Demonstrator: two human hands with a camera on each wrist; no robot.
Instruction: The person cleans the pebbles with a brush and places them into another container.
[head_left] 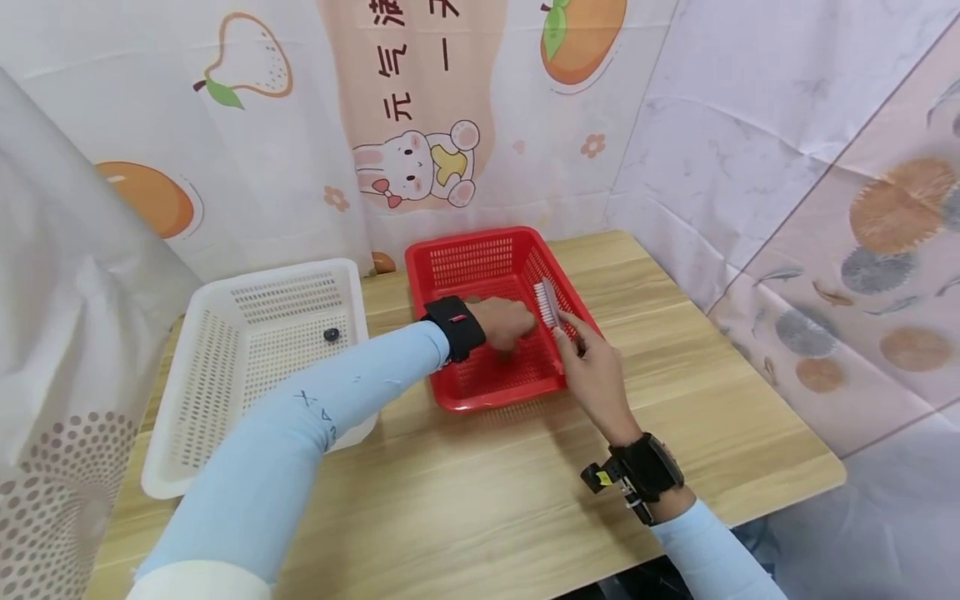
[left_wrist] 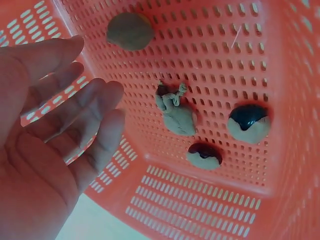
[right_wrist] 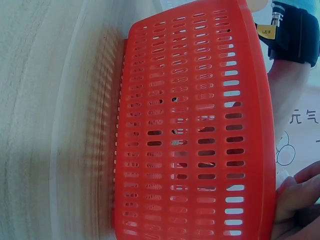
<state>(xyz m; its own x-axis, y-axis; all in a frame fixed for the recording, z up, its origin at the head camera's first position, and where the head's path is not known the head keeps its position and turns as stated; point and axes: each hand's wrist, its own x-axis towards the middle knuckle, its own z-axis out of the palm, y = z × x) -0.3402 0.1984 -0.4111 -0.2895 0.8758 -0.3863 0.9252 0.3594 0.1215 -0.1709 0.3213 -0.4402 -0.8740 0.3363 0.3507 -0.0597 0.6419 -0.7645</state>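
My left hand [head_left: 506,323] reaches down into a red plastic basket [head_left: 468,240]. The left wrist view shows its fingers loosely bent, with nothing in the palm. Apart from it, on the perforated basket floor, lie a round brown lump [left_wrist: 130,31], a crumpled beige lump [left_wrist: 179,119] and two glossy dark pieces [left_wrist: 248,116] [left_wrist: 205,150] partly covered in something beige and clay-like. Over the basket's right rim my right hand [head_left: 598,379] grips a brush [head_left: 551,302] with pale bristles facing left. The right wrist view catches only part of that hand, beyond the basket wall.
On the left of the wooden table [head_left: 465,500] stands a white perforated basket [head_left: 202,333] holding a small dark round piece [head_left: 331,334]. A printed curtain [head_left: 285,150] hangs behind both baskets. The table's front edge runs below my right forearm.
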